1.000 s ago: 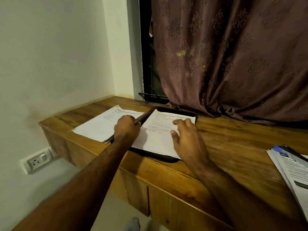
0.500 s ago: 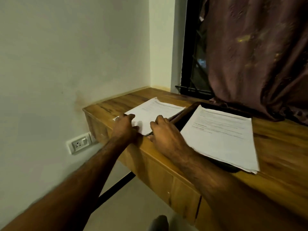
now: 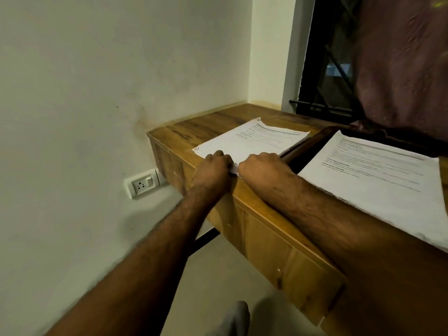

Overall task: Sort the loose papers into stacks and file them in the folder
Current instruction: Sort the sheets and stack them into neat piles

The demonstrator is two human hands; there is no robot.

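Observation:
A stack of printed white papers (image 3: 254, 141) lies at the left end of the wooden desk (image 3: 201, 128). Both hands sit on its near edge with curled fingers: my left hand (image 3: 213, 168) grips the near left part, and my right hand (image 3: 263, 167) grips the near right part beside it. To the right lies an open dark folder (image 3: 312, 144) with its brown flap raised, and a second stack of printed papers (image 3: 378, 180) rests in it. My right forearm lies across the desk edge next to that stack.
A white wall with a socket (image 3: 141, 184) stands left of the desk. A dark window grille (image 3: 324, 69) and a maroon curtain (image 3: 402, 64) hang behind the folder. The desk front has drawers (image 3: 266, 241). A grey-clad foot (image 3: 232, 316) shows on the floor.
The view has swung left. My right hand left the papers in the folder and came to the left stack beside my left hand; both now curl on its near edge.

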